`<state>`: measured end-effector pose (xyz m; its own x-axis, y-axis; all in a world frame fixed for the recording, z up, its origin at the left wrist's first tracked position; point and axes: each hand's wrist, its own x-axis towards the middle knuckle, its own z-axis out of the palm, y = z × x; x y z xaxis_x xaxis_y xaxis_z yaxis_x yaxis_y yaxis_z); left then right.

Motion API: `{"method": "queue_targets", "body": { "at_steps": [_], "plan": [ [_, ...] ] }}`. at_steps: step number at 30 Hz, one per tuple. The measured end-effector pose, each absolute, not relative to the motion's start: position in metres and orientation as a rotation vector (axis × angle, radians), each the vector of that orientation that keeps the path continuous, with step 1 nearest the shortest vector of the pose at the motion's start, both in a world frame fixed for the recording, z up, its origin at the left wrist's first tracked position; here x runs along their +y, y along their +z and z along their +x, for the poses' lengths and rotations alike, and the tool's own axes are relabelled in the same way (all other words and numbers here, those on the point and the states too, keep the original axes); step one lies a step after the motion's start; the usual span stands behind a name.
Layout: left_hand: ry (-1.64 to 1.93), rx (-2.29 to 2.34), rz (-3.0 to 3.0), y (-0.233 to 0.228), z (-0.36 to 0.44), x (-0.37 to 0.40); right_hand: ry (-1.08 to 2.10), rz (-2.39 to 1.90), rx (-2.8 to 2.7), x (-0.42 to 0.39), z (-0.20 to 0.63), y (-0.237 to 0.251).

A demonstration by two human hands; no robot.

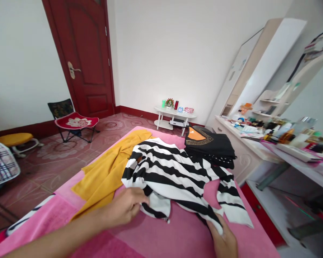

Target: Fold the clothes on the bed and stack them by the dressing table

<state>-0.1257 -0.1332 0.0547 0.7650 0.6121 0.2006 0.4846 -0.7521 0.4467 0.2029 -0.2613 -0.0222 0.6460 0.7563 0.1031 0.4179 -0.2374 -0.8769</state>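
A black-and-white striped shirt (172,168) lies spread over the pink bedspread (177,236), its long sleeve stretched out to the right. My left hand (130,207) is closed on the shirt's near left edge, by a cuff. At the near right, my right hand (223,234) grips the hem between thumb and fingers, partly covered by the cloth. Left of the shirt and partly beneath it lies a yellow garment (107,172). Folded dark clothes (210,145) are stacked beyond its right shoulder, touching it.
A cluttered dressing table (242,141) stands close on the right. Across the tiled floor are a low white side table (174,113), a red folding chair (76,122) and a yellow stool (14,139). A dark red door (83,53) is at the back left.
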Motion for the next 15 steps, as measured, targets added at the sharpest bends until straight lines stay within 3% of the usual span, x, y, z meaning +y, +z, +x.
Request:
{"method": "queue_targets", "body": {
  "at_steps": [3, 5, 7, 11, 15],
  "plan": [
    [0.76, 0.848, 2.486, 0.113, -0.138, -0.075, 0.394, -1.893, -0.734, -0.263, 0.205, -0.016],
    [1.031, 1.044, 2.434, 0.143, -0.143, -0.024, 0.412, -1.869, -0.745, -0.264, 0.203, -0.011],
    [1.066, 1.356, 2.416, 0.156, -0.14, 0.022, 0.437, -1.859, -0.757, -0.265, 0.199, -0.007],
    [0.915, 1.68, 2.394, 0.124, -0.114, 0.056, 0.347, -1.837, -0.71, -0.268, 0.194, -0.002],
    [0.825, 1.562, 2.513, 0.057, -0.089, 0.016, 0.339, -1.725, -0.724, -0.269, 0.193, -0.003]
  ]
}}
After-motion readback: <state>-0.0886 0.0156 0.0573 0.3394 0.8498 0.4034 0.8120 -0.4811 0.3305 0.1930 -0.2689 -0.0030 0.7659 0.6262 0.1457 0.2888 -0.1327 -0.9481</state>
